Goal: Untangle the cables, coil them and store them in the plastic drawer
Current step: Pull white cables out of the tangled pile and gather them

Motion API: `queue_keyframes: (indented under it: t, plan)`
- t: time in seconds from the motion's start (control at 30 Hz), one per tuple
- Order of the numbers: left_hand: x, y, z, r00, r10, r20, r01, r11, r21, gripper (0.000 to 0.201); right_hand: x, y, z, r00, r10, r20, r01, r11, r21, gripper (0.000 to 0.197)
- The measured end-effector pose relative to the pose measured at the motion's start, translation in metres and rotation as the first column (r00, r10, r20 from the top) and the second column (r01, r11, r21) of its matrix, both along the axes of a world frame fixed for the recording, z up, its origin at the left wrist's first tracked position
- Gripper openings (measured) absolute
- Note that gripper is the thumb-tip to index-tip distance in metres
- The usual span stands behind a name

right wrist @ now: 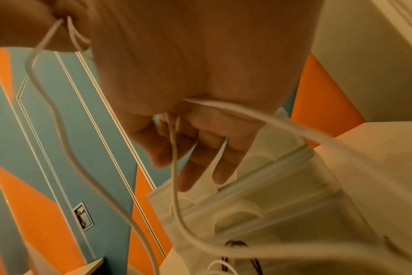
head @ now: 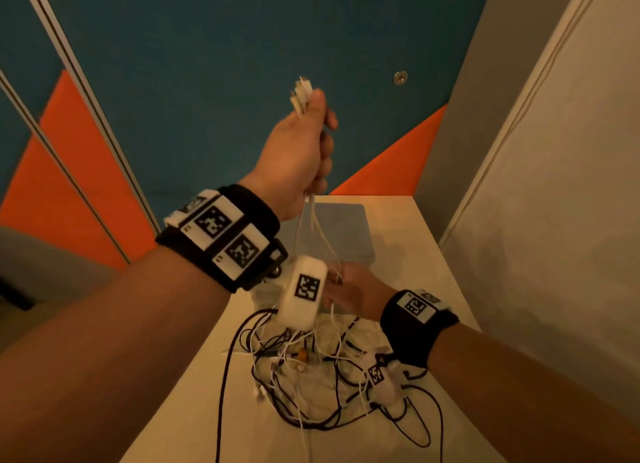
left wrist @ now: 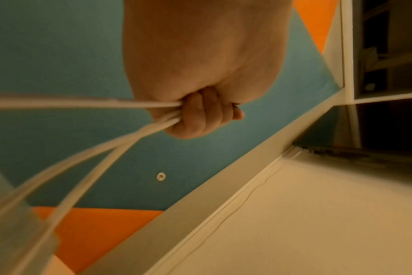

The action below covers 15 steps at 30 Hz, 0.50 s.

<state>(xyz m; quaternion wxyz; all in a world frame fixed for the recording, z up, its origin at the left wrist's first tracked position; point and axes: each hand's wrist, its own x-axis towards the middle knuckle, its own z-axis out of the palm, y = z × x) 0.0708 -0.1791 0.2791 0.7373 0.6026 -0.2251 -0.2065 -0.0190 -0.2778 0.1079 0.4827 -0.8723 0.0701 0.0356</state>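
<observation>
Tangled black and white cables [head: 304, 376] just before translucent plastic drawer [head: 349, 234]

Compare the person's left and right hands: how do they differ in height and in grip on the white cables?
Height: the left hand is raised well above the table; the right hand sits low, just over the tangle.
Grip: the left hand is a tight fist round the white cables, their ends poking out above; the right hand's fingers are looser, strands running between them.
Shared: both hold the same white cables.
</observation>
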Motion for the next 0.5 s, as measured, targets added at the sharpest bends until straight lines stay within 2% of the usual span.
queue_keyframes:
  t: [0.03, 0.1, 0.17, 0.27, 0.33, 0.4, 0.5]
  plan:
    - [-0.001, 0.001, -0.006, 1.000, -0.019, 0.023, 0.018, 0.999, 0.036, 0.040, 0.001, -0.002, -0.001, 1.000, 0.017, 0.002, -0.017, 1.000, -0.003, 0.013]
    - [-0.005, 0.002, -0.021, 0.997, -0.052, 0.056, 0.047, 0.995, 0.083, 0.041, 0.000, -0.003, 0.008, 0.999, -0.025, 0.028, 0.020, 0.987, 0.158, 0.038]
    - [-0.010, 0.002, -0.034, 0.996, -0.065, 0.056, 0.060, 0.994, 0.087, 0.041, 0.001, -0.001, 0.022, 0.988, -0.036, 0.152, -0.012, 0.953, 0.304, 0.045]
    - [-0.021, -0.003, -0.045, 0.992, -0.100, 0.076, 0.096, 0.994, 0.056, 0.042, 0.003, 0.012, 0.049, 0.963, 0.045, 0.267, -0.124, 0.951, 0.284, 0.035]
    - [-0.027, -0.006, -0.046, 0.985, -0.133, 0.110, 0.128, 0.990, 0.051, 0.042, 0.010, 0.020, 0.052, 0.961, 0.026, 0.275, -0.098, 0.962, 0.253, 0.026]
    - [-0.027, -0.004, -0.039, 0.985, -0.156, 0.078, 0.155, 0.988, 0.026, 0.041, 0.012, 0.023, 0.043, 0.975, -0.007, 0.223, -0.045, 0.973, 0.227, 0.014]
    - [-0.018, 0.002, -0.022, 0.990, -0.143, 0.010, 0.144, 0.989, -0.035, 0.041, 0.002, 0.017, 0.012, 0.993, 0.017, 0.114, -0.038, 0.982, 0.183, 0.022]
